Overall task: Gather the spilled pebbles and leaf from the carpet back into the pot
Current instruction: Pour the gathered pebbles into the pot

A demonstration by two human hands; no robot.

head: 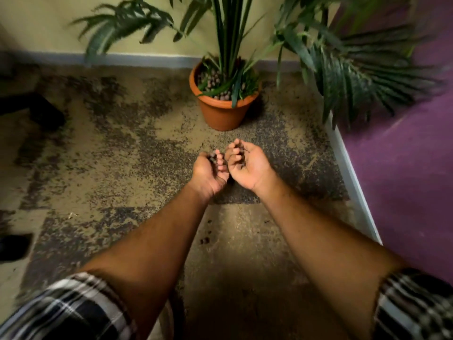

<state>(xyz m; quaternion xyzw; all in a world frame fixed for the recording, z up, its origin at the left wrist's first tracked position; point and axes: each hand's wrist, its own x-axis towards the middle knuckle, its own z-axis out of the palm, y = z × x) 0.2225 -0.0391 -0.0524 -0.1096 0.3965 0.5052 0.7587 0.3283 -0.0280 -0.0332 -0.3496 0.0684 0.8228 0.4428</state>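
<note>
Pebbles [212,158] lay cupped in the left hand [208,171] and possibly the right hand [246,165], both curled palm-up, held side by side just short of the pot [224,111]. Judged small, hard, light and prone to roll; best scooped. A few pebbles remained on the carpet [204,240], farther from the pot. Blur obscured the palms' contents; no leaf discernible.

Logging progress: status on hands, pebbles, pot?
Left hand, right hand cupped around pebbles. Short of pot. Few bits on carpet. Path clear.
</note>
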